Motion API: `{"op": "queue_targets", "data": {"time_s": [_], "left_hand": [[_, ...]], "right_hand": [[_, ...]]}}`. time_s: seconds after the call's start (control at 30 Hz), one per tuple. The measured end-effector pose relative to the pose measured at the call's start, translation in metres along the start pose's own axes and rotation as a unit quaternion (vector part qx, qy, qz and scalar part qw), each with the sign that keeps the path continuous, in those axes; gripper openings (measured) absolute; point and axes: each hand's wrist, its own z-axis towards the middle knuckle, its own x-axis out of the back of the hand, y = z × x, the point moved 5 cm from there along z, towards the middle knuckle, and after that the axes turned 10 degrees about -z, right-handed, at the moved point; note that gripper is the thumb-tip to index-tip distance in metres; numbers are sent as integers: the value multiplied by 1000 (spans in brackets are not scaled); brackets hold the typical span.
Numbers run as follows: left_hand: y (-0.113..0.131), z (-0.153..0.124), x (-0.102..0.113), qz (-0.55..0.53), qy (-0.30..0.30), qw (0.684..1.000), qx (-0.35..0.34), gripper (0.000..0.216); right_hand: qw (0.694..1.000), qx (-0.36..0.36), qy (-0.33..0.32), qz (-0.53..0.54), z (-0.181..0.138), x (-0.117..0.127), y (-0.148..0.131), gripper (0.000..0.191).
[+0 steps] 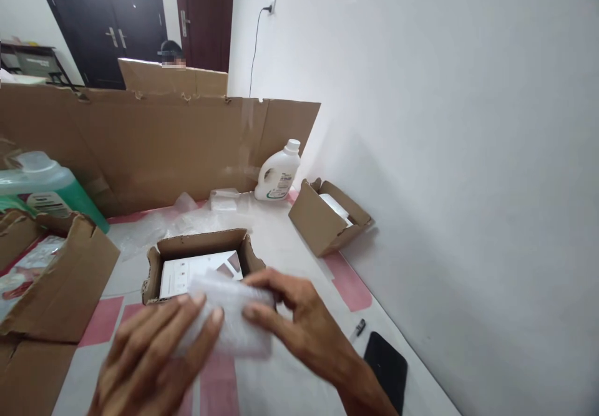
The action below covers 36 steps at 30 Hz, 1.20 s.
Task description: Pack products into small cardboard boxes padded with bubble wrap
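Observation:
My left hand [154, 357] and my right hand [294, 319] both grip a small packet wrapped in clear bubble wrap [229, 316], held just in front of me. Fingers of both hands curl around its ends. Right behind the packet an open small cardboard box [199, 260] sits on the table, with a white card or booklet [196, 272] lying inside it.
A second open box [327, 219] holds a white item at the right. A white bottle [278, 176] stands by the cardboard wall [163, 148]. A green jug [47, 188] and larger box [56, 285] sit left. A black phone [386, 366] and loose plastic wrap [173, 219] lie on the table.

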Motion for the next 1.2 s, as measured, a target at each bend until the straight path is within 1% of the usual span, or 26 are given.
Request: {"op": "queue_targets", "data": {"time_s": [0.03,0.1,0.13,0.2,0.27,0.33,0.4,0.43,0.5,0.57,0.6,0.67,0.73,0.77,0.93,1.07,1.13,1.2], "left_hand": [[-13,13,1,2,-8,1000,-2,55],[-42,32,-1,7,-28,1000,-3,56],[-56,36,-3,9,-35,999,-3,53],[-79,37,-8,3,-49,999,3,42],[-95,31,-12,-26,-62,998,17,35],[-103,24,-13,-57,-62,995,46,35],[-104,20,-12,-82,-50,992,78,34],[-102,19,-13,-94,-44,990,91,33],[-97,20,-18,-117,-47,986,105,29],[-91,21,-29,-130,-81,982,110,28],[-89,21,-35,-128,-107,979,115,30],[-85,20,-45,-118,-155,973,123,35],[-82,19,-51,-103,-185,969,126,39],[-81,19,-52,-95,-189,969,126,40],[-77,21,-49,-108,-174,971,125,41],[-78,21,-51,-128,-180,966,131,38],[-78,21,-51,-138,-198,960,140,37],[-79,22,-49,-139,-197,959,151,40]], "right_hand": [[999,28,15,-33,19,3,-9,13],[994,75,13,-74,57,-2,-16,10],[991,96,4,-93,74,-9,-15,10],[981,128,-12,-142,99,-26,-7,10],[972,131,-32,-192,112,-44,4,11],[964,89,-60,-243,115,-58,15,15],[950,38,-85,-297,113,-65,22,20],[943,25,-83,-320,112,-65,23,21],[935,34,-44,-349,111,-61,21,17],[929,57,-3,-366,111,-57,20,14],[925,64,0,-375,111,-56,22,14],[920,61,-34,-386,110,-59,29,19],[923,56,-77,-374,108,-63,37,24],[925,59,-86,-365,107,-64,39,24],[926,71,-85,-361,101,-61,35,22],[913,48,-127,-385,98,-60,33,28],[920,37,-122,-371,95,-54,31,28],[943,26,-76,-322,90,-41,26,25]]}}
